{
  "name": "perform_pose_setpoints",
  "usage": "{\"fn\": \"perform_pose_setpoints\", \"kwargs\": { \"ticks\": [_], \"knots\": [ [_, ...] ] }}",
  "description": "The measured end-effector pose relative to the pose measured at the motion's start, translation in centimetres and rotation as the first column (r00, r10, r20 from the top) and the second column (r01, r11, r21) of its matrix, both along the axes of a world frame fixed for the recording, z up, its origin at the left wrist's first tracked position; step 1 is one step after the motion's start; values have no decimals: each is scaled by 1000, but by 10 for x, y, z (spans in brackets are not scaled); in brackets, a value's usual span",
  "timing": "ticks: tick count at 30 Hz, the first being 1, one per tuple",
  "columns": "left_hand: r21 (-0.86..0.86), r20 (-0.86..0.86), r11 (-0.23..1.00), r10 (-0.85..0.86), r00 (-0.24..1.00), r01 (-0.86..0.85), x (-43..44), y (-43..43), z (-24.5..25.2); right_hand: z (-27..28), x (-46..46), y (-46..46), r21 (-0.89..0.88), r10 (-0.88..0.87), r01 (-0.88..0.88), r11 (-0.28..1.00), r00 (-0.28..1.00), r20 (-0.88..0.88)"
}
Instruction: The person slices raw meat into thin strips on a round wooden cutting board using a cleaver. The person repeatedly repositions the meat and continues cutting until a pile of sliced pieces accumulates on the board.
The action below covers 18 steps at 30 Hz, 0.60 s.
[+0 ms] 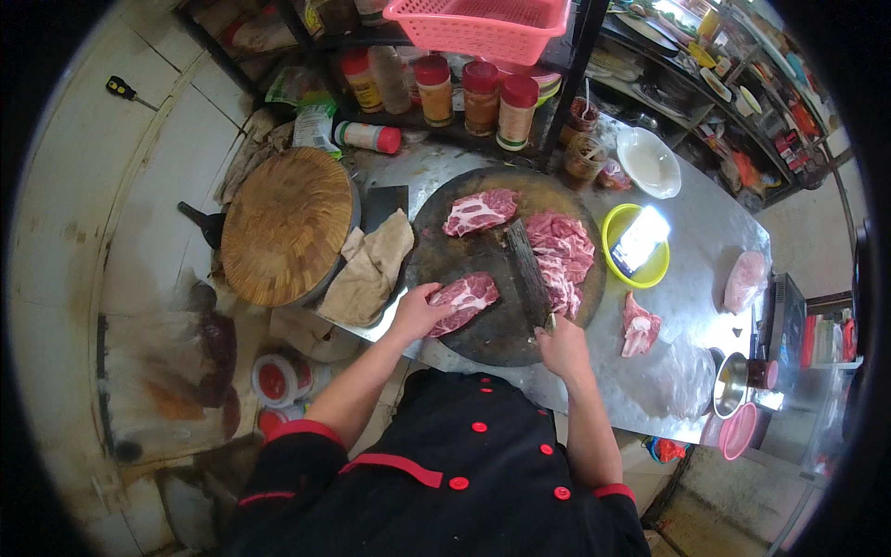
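A round dark chopping board (480, 257) lies on the metal table before me. My left hand (419, 312) holds a marbled piece of raw meat (468, 301) against its near left part. In my right hand (562, 347) is the handle of a cleaver (527, 275), its dark blade pointing away from me over the board. Just right of the blade lies a heap of sliced raw meat (560, 244). Another raw chunk of meat (482, 212) rests near the board's far side, apart from both hands.
Left stands a thick round wooden block (287, 226), with a tan cloth (369, 271) beside it. A yellow basket (644, 277) with a lit phone (640, 240) on it, a white bowl (649, 161) and a meat scrap (639, 326) are at right. Seasoning jars (433, 90) line the rear shelf.
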<state>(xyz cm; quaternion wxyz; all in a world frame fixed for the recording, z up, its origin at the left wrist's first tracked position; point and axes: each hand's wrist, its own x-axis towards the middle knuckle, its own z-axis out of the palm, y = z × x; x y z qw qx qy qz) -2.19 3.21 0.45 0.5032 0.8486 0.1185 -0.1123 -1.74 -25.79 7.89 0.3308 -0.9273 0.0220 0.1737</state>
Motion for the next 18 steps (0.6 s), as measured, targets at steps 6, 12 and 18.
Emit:
{"fn": "perform_pose_setpoints", "kwargs": {
  "ticks": [6,12,18],
  "knots": [
    [-6,-8,1000,-19,1000,19,-1,-13,-3,2,-5,2,-42,11,-9,999,999,30],
    [-12,108,999,-30,994,31,-9,-34,19,1,-7,2,-39,-7,9,999,999,51],
    [170,422,982,-148,895,82,-3,-31,47,-1,-5,-1,-22,3,-2,1000,999,32]
  ]
}}
